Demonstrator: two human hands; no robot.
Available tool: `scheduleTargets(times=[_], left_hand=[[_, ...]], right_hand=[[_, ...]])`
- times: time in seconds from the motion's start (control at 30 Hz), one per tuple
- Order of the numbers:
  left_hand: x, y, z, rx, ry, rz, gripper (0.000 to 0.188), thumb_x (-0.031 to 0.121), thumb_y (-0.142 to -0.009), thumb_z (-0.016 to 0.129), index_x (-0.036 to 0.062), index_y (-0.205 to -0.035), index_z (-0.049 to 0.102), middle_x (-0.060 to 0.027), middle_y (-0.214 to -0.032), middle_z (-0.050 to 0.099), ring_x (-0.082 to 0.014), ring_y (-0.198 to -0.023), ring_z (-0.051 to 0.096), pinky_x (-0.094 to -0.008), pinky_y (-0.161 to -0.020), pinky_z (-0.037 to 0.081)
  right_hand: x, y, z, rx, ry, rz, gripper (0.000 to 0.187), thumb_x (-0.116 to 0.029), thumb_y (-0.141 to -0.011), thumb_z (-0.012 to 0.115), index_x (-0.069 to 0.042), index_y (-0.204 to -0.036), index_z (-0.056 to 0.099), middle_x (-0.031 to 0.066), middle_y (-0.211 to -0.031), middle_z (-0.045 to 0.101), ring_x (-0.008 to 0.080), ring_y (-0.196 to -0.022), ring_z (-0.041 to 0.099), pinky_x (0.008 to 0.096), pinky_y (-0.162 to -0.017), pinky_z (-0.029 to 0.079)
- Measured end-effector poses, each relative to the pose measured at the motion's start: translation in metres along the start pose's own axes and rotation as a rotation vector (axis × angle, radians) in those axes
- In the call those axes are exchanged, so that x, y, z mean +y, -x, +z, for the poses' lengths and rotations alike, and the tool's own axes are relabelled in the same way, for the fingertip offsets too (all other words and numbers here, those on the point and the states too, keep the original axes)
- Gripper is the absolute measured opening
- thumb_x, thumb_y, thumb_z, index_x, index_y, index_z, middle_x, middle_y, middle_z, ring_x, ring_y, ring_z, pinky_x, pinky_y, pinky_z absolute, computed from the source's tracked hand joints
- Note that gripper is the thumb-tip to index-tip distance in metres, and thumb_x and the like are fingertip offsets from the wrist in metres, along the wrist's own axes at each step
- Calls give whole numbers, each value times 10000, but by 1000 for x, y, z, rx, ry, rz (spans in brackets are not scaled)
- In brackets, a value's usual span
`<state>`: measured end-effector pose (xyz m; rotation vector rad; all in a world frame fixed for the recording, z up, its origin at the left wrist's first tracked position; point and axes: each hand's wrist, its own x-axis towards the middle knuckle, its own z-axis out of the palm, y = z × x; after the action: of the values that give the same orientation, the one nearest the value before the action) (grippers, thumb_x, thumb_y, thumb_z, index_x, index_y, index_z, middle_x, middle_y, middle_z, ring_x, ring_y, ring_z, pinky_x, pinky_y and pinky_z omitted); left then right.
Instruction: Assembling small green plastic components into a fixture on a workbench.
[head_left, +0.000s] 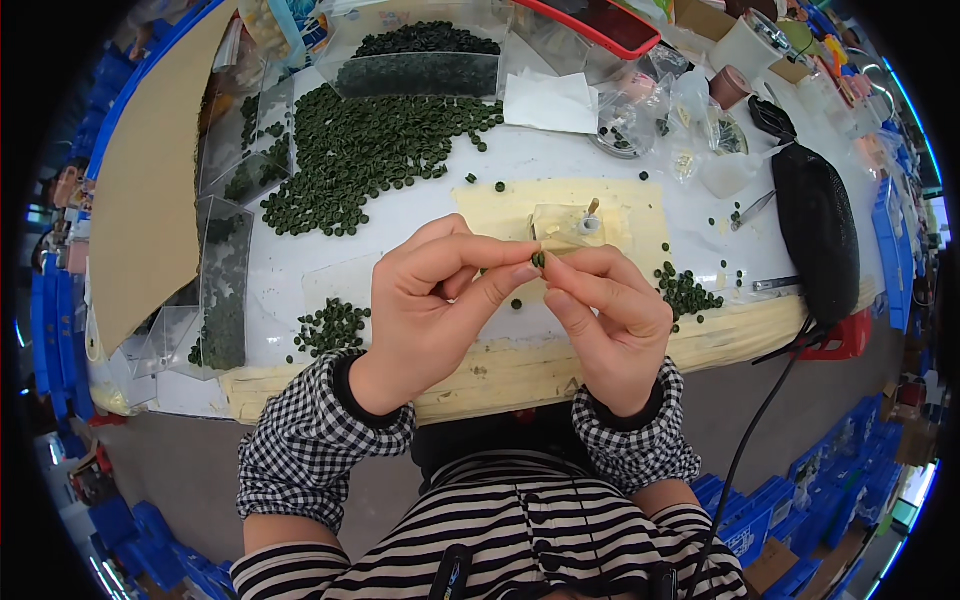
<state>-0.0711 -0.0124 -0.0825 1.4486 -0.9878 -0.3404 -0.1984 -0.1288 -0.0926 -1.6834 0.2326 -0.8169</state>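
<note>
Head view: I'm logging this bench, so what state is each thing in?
Left hand: pinching
Right hand: pinching
Small dark-green round piece: held between both hands
Dark-green heap of small round pieces: loose, spread out
Red-cased rectangular phone: screen dark
Far clear rectangular plastic bin: holding pieces

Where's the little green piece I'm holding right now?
In the head view, the little green piece is just right of centre, at the meeting fingertips of the left hand and right hand, below and left of the tan peg.
</note>
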Motion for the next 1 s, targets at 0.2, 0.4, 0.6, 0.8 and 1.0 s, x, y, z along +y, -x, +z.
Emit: scheduleTargets(times=[0.2,0.4,0.6,0.8,1.0], left_hand=[[4,-2,-2,-43,-100,91,183,-17,-776,714,13,-956,708,56,-607,397,-45,-567,337,-197,-515,276],[2,-3,0,-39,-26,1,195,-27,-766,713,18,-956,709,53,-603,389,-46,-564,328,-198,-514,274],[1,-3,-1,-28,-77,81,223,8,-760,727,60,-977,718,44,-602,378,-51,-540,328,-210,-485,257],[2,-4,-1,-10,-127,111,226,-6,-749,727,51,-968,717,38,-601,399,-59,-545,341,-211,-492,269],[3,-4,-2,-20,-168,163,237,-5,-761,719,63,-988,716,19,-617,457,-63,-548,386,-216,-477,295]], right_hand=[[2,2,-5,-43,-9,-2,291,65,-767,688,-29,-1042,701,73,-892,639,125,-768,586,217,-648,467],[1,0,-3,-7,17,-28,297,63,-767,688,-35,-1047,701,76,-886,642,135,-782,596,222,-668,478],[-2,0,-3,-14,38,-31,312,62,-772,684,-42,-1067,695,78,-895,645,144,-790,600,232,-682,482],[1,1,-2,24,49,-57,318,67,-767,680,-24,-1072,688,82,-891,645,158,-787,599,240,-688,479],[1,-1,-1,4,172,-160,342,78,-742,691,-22,-1069,689,81,-870,642,175,-759,580,254,-646,461]])
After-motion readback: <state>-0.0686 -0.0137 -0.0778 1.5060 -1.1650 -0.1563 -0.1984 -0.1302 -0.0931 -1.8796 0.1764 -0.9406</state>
